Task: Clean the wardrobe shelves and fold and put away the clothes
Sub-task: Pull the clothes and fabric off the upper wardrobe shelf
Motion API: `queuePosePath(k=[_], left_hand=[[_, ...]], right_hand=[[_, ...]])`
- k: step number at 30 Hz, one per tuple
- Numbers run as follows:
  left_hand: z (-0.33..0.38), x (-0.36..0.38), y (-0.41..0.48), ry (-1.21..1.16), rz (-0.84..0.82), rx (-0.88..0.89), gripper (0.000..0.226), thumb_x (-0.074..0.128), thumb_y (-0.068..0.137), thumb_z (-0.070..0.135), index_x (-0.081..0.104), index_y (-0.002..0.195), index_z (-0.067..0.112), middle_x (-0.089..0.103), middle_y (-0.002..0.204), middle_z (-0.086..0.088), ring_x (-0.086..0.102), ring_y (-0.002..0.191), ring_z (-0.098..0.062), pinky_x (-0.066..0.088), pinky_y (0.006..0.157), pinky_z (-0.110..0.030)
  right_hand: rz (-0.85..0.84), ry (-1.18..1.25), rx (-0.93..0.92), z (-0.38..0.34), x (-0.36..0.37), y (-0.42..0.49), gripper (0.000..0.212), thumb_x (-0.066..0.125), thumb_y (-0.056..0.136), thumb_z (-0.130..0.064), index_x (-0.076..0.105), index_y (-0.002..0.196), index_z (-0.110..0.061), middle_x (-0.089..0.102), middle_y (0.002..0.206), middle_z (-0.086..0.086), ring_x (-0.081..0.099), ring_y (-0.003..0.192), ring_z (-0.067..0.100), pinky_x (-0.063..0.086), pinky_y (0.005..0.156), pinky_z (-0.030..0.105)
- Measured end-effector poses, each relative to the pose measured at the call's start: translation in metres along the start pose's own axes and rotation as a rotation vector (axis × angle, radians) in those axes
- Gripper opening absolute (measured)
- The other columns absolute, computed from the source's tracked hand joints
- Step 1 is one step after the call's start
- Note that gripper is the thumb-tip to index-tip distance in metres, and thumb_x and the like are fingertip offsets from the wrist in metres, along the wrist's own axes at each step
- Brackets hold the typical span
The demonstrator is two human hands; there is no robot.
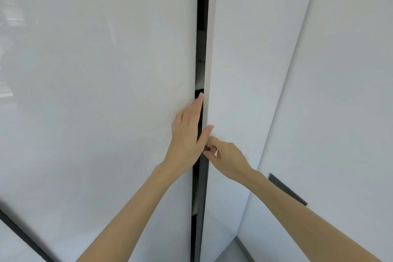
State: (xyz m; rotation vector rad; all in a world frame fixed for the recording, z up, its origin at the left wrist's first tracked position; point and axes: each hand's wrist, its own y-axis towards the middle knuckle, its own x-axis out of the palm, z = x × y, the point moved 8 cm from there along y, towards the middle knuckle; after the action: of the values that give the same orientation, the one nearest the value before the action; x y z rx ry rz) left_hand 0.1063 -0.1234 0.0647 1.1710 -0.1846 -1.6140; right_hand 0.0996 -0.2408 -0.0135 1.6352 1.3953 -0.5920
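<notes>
Two glossy white wardrobe doors, barely a narrow dark gap (pixel 201 49) between them. The left hand (pixel 187 134) lies flat, fingers straight, along the left door (pixel 95 91) edge. The right hand (pixel 226 155) curls round the right door (pixel 240 70) edge. Inside, a pale shelf (pixel 199 86) peeks through; can't tell what's on it.

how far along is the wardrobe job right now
Nothing looks done yet. In hand: the doors are barely apart, a narrow dark gap between the left door and the right door; the left hand lies flat at the left door's edge, the right hand pinches the right door's dark edge strip. Left: opening up, cleaning the shelves, folding and storing the clothes; only a sliver of the inside shows.
</notes>
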Motion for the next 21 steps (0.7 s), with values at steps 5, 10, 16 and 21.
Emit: queuePosePath(k=[5, 10, 16, 21], left_hand=[[0.044, 0.02, 0.003, -0.305, -0.029, -0.047, 0.062, 0.048, 0.1, 0.021, 0.016, 0.151, 0.04, 0.054, 0.129, 0.02, 0.056, 0.11, 0.002, 0.041, 0.092, -0.009], [0.093, 0.046, -0.008, -0.37, -0.109, 0.043, 0.057, 0.045, 0.102, 0.019, 0.022, 0.148, 0.043, 0.058, 0.12, 0.025, 0.06, 0.102, -0.014, 0.05, 0.092, -0.023], [0.143, 0.08, -0.014, -0.45, -0.223, 0.182, 0.052, 0.036, 0.104, 0.014, 0.017, 0.148, 0.035, 0.034, 0.136, 0.045, 0.035, 0.129, 0.012, 0.026, 0.106, -0.008], [0.171, 0.114, -0.01, -0.401, -0.309, 0.294, 0.06, 0.033, 0.103, 0.006, 0.01, 0.149, 0.038, 0.017, 0.158, 0.019, 0.015, 0.146, -0.003, 0.016, 0.119, -0.023]], right_hand=[[-0.001, 0.015, 0.026, 0.014, -0.034, -0.056, 0.022, 0.047, 0.099, -0.035, 0.045, 0.08, -0.025, 0.058, 0.081, -0.012, 0.045, 0.064, 0.006, 0.038, 0.06, 0.02], [-0.013, -0.014, 0.078, 0.033, -0.072, -0.11, 0.03, 0.044, 0.099, -0.043, 0.044, 0.075, -0.025, 0.059, 0.079, -0.009, 0.044, 0.06, 0.007, 0.037, 0.059, 0.019], [0.052, -0.156, 0.183, 0.061, -0.106, -0.156, 0.039, 0.046, 0.09, -0.063, 0.043, 0.078, -0.026, 0.059, 0.078, -0.01, 0.049, 0.069, 0.005, 0.031, 0.058, 0.017], [0.186, -0.206, 0.358, 0.087, -0.135, -0.18, 0.052, 0.045, 0.084, -0.071, 0.04, 0.076, -0.02, 0.061, 0.068, -0.003, 0.051, 0.059, 0.014, 0.041, 0.059, 0.025]])
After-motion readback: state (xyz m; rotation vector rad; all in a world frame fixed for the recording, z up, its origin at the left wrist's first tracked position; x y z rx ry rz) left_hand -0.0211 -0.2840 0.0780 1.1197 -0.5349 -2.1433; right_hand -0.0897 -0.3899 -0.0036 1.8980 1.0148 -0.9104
